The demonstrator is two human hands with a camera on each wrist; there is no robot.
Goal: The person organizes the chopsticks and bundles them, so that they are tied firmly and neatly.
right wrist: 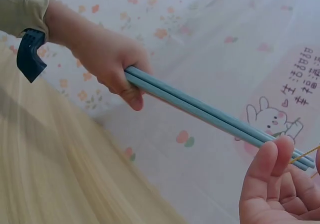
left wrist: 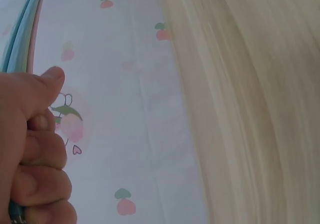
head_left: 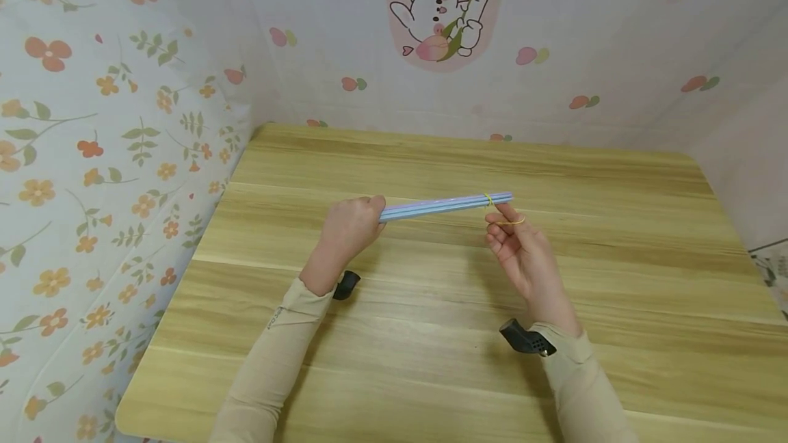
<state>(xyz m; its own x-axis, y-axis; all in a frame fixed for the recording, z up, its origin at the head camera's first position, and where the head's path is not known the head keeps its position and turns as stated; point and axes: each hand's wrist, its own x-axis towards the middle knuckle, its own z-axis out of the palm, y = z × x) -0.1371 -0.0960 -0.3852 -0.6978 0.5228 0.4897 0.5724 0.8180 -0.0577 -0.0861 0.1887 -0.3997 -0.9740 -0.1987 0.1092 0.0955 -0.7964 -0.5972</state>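
Note:
My left hand (head_left: 352,225) grips a bundle of chopsticks (head_left: 437,207), light blue and pinkish purple, by one end. The bundle is held above the table, nearly level, pointing right. Around its far end sits a yellow rubber band (head_left: 489,199). My right hand (head_left: 528,255) is at that end with fingers bent, and a loop of the band is stretched across them. In the right wrist view, the band (right wrist: 304,154) runs taut from the chopsticks (right wrist: 200,111) past the fingertips. The left wrist view shows the left fingers (left wrist: 42,184) curled round the bundle.
Below the hands is a wood-grain table (head_left: 418,361). A white cloth with a rabbit print (head_left: 440,19) hangs behind it, and a flowered cloth (head_left: 92,190) hangs on the left. Each wrist carries a black camera mount (head_left: 526,339).

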